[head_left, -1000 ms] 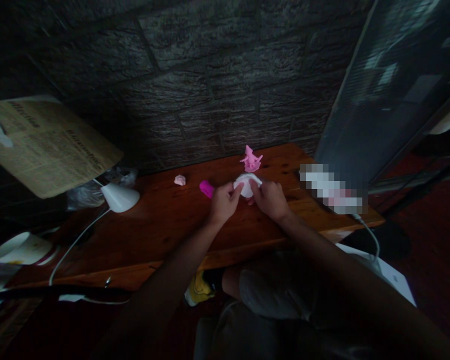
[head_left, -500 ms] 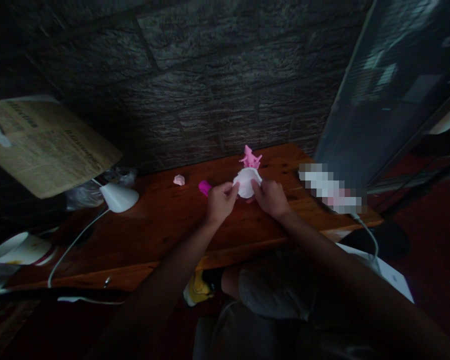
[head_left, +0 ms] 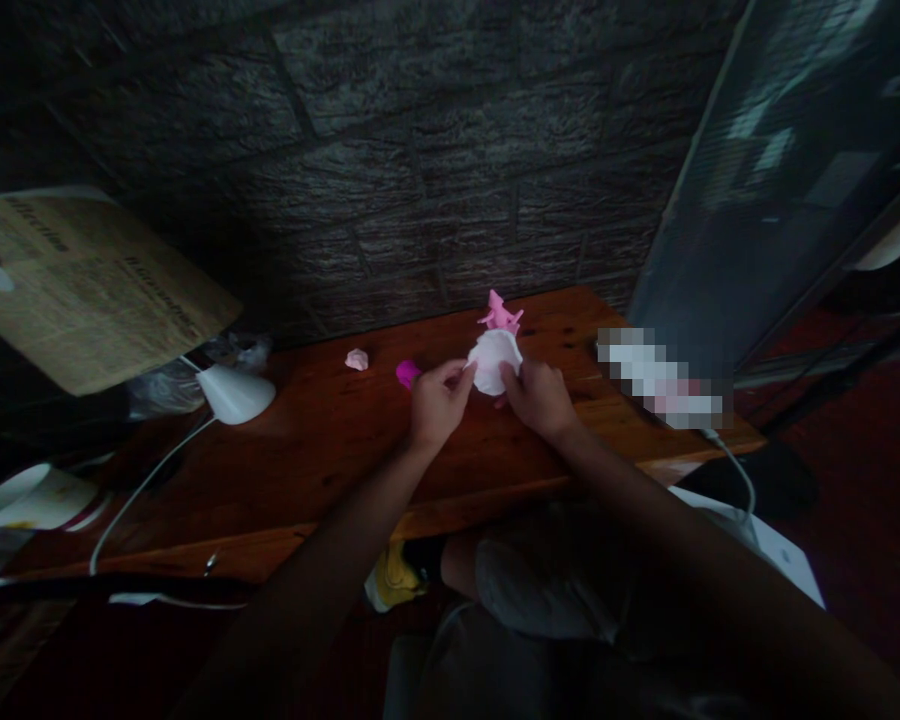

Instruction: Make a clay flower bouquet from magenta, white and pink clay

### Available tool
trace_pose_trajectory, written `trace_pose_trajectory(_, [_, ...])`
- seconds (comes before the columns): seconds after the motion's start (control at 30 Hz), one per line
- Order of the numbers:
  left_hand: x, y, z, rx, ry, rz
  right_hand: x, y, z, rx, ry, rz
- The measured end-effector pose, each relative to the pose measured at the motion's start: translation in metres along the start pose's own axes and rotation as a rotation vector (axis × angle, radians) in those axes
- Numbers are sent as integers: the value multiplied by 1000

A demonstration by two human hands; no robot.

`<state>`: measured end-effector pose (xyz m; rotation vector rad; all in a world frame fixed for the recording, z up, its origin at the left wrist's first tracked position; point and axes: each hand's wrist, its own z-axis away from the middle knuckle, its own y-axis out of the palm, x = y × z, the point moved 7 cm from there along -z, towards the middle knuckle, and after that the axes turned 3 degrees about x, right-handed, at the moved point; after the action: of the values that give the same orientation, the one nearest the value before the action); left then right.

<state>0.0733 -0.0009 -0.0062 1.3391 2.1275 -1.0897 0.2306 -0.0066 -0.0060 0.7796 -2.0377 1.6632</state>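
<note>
Between my hands is a flattened, pale pink round sheet of soft, clay-like material with an uneven rim, held up over the wooden table. My left hand pinches its left edge between thumb and fingers. On the right edge, my right hand grips it with the thumb on the face and fingers behind. Just beyond the sheet stands a pink pointed figure with small arm-like parts, its lower part hidden. A magenta lump lies left of my left hand, partly covered by it. Farther left sits a small pale pink lump.
The wooden table runs along a dark brick wall. At the left are a lamp with a white cone base, its cord, and a paper cup on its side. A blurred-out object with a cable lies right.
The sheet has tilted and shifted slightly up in my fingers, and my left hand uncovers a little less of the magenta lump. Both hands keep their hold; the view has shifted slightly.
</note>
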Motion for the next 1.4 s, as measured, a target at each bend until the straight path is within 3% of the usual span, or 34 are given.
trace_pose_trajectory(0.17, [-6,-1,0,7,13,11,-1,0,-1,23,23,-14])
trace_pose_trajectory(0.33, [-8,-5,0,-30,-2,6,-5,-6,0,-35,13,-49])
trace_pose_trajectory(0.53, [-6,-1,1,-10,-25,0,-4,-4,-3,-40,-6,67])
trace_pose_trajectory(1.0, [-20,-10,4,-31,99,-204,-3,-1,-3,-42,-49,96])
trace_pose_trajectory(1.23, [-11,-8,3,-61,61,-10,-3,4,-3,43,-22,116])
trace_pose_trajectory(1.4, [-11,-12,3,-67,42,-47,-3,1,-1,-50,-87,-23])
